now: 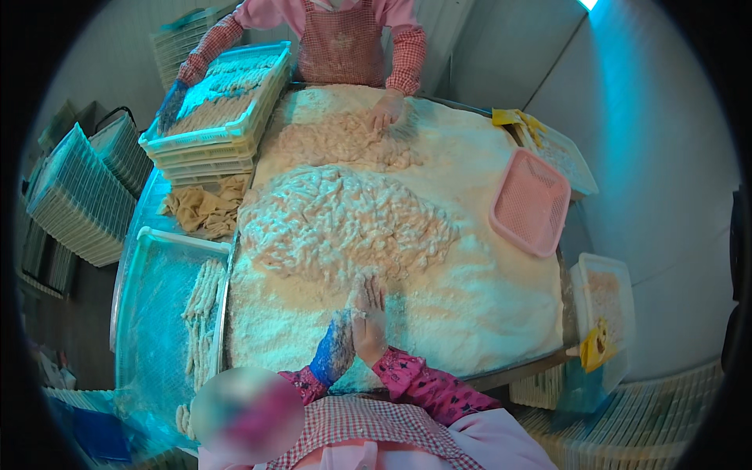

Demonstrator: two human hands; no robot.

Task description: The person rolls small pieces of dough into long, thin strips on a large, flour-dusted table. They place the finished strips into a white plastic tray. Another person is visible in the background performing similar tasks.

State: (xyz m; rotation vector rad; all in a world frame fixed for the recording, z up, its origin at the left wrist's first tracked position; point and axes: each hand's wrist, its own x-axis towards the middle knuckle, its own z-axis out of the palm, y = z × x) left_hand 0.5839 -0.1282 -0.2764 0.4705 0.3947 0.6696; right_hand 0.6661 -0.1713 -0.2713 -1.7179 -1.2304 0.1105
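Observation:
My left hand (335, 349), in a blue glove dusted white, is pressed flat against my right hand (367, 323), which is pale with powder. The two palms meet with fingers pointing away from me. Whatever lies between them, if anything, is hidden. They are held over the powder-covered table (470, 313), just in front of a big heap of pale, powder-coated strips (337, 223) that look like raw meat. To the left, a shallow tray (157, 298) holds several coated strips (202, 309) laid lengthwise along its right side.
Across the table, a co-worker's bare hand (385, 111) touches a pinker pile of strips (329, 145); their gloved hand (171, 107) is at stacked trays (204, 129). A tan cloth (205, 205) lies left. At right are a pink basket (530, 202) and a white tub (601, 282).

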